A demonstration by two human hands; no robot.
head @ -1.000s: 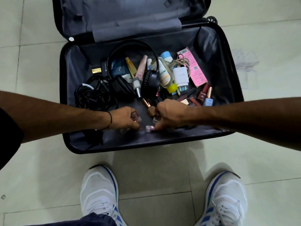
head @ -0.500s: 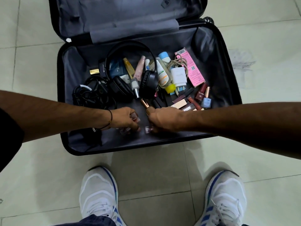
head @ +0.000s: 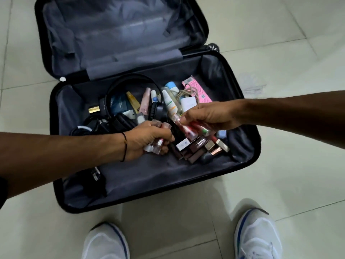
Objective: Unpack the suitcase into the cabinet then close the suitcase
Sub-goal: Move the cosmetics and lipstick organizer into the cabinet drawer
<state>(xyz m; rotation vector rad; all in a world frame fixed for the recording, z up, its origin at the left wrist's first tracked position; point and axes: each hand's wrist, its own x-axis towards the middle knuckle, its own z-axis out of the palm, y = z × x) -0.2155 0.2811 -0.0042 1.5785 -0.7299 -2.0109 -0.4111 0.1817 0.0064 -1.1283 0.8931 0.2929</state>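
Suitcase lies open; both hands have lifted off its bottom. Left hand fingers curl round small bottles and right hand fingers pinch pink tubes, likely bound for the cabinet.

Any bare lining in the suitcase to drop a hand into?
Free: near strip of lining between lipstick pile and the suitcase's near rim; the whole lid. Crowded: headphones to pink box.

Single head view: looks steeply down, close over open suitcase, shoes.
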